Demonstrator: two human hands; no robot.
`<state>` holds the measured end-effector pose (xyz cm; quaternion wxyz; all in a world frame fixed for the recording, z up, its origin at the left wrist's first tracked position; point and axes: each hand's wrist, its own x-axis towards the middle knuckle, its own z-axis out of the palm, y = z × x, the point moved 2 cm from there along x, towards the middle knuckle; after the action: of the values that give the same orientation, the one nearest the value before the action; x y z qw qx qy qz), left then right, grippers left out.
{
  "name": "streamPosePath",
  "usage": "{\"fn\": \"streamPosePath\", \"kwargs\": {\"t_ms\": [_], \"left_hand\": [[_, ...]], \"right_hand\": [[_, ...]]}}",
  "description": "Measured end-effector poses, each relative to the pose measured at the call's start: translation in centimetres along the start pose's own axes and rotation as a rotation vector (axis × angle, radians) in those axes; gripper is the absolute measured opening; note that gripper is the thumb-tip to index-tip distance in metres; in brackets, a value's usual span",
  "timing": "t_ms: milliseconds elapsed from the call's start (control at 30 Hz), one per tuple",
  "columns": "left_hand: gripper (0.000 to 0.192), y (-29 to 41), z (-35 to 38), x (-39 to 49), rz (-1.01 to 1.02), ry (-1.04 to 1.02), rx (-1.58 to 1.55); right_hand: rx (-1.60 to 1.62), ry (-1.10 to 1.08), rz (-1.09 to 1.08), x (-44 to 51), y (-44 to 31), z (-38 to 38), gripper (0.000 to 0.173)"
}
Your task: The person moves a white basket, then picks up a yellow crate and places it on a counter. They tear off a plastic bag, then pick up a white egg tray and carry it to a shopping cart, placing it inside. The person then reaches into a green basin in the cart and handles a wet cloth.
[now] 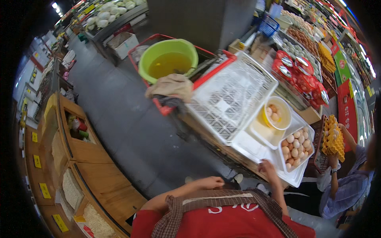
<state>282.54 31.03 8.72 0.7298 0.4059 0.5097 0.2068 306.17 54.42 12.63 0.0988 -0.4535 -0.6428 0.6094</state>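
Note:
My left hand (212, 182) hangs in front of my checked apron (217, 197), its fingers bent; whether they grip anything is not visible. My right hand (268, 169) hovers by the front edge of a large white tray (248, 145), fingers loosely bent and nothing visible in them. Just right of that hand, a white plastic bin (282, 153) holds many brown and pale eggs (296, 145). Behind it a round tub (286, 125) with a yellowish lower part contains several eggs (273, 112). It stands on a smaller white tray (262, 133).
Left of the trays lies an upturned white lattice crate (229, 104). Beyond it, a green basin (144, 65) of yellowish liquid has a beige cloth (172, 86) beside it. At right a person (348, 187) holds yellow egg cartons (330, 139). Wooden grain bins (98, 175) line the left.

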Motion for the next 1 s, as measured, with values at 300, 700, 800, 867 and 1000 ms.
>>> {"fn": "streamPosePath", "kwargs": {"t_ms": [300, 700, 800, 867, 1000], "left_hand": [[0.039, -9.9, -10.8, -23.0, -0.041, 0.512, -0.414], [0.033, -38.0, -26.0, -53.4, -0.505, 1.241, -0.762], [0.034, -40.5, -29.8, -57.1, -0.605, 1.205, -0.801], [0.034, -42.0, -33.6, -58.7, -0.621, 1.184, -0.8], [0.035, -45.4, -43.7, -61.3, -0.607, 1.093, -0.719]], "right_hand": [[-0.925, -1.145, -0.519, 5.4, -0.5, 39.7, 0.043], [-0.885, -1.209, 0.022, 27.1, -9.8, 69.6, 0.067], [-1.084, -1.221, -0.39, 30.6, -17.5, 79.5, 0.054], [-0.968, -1.073, -0.429, 32.9, -22.6, 85.4, 0.049], [-0.816, -0.884, -0.42, 38.4, -30.4, 94.2, 0.047]]}}
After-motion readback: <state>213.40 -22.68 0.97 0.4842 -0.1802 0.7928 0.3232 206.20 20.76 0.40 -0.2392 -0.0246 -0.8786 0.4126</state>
